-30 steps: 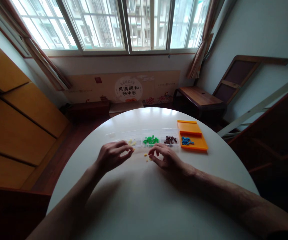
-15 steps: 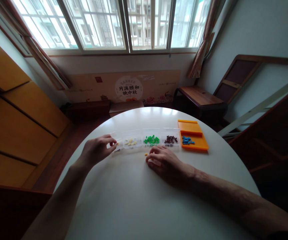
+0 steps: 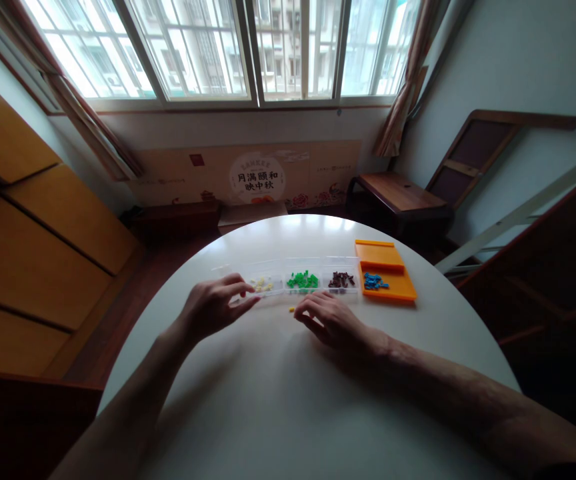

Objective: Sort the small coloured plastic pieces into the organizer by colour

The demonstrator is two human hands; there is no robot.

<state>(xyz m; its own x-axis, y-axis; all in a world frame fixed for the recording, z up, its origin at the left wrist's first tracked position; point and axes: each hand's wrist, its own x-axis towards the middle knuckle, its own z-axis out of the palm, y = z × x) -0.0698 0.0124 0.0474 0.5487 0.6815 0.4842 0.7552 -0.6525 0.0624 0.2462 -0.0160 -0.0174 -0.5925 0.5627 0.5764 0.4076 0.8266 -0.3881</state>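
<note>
1. Table [image 3: 248, 413]: smooth, glossy white top.
2. Compartment box [image 3: 275, 285]: clear, shiny plastic.
3. Orange case [image 3: 401, 288]: smooth, opaque plastic.
4. Yellow piece [image 3: 291, 309], green pieces [image 3: 302, 281]: plastic-looking.
5. Curtain [image 3: 397, 127]: soft, folded cloth.
6. Chair seat [image 3: 401, 190]: polished, wood-grained.
7. Cabinet [image 3: 23, 257]: smooth, wood-look panels.

Left hand [image 3: 213, 307]: thumb and finger apart, near pale yellow pieces [image 3: 263, 285]
Right hand [image 3: 334, 322]: fingertips beside a yellow piece [image 3: 291, 309]; any grip is hard to make out
Clear tray [image 3: 274, 293]: also holds green pieces [image 3: 303, 280], dark brown pieces [image 3: 341, 281]
Orange case [image 3: 398, 291]: open, blue pieces [image 3: 375, 281] inside
</note>
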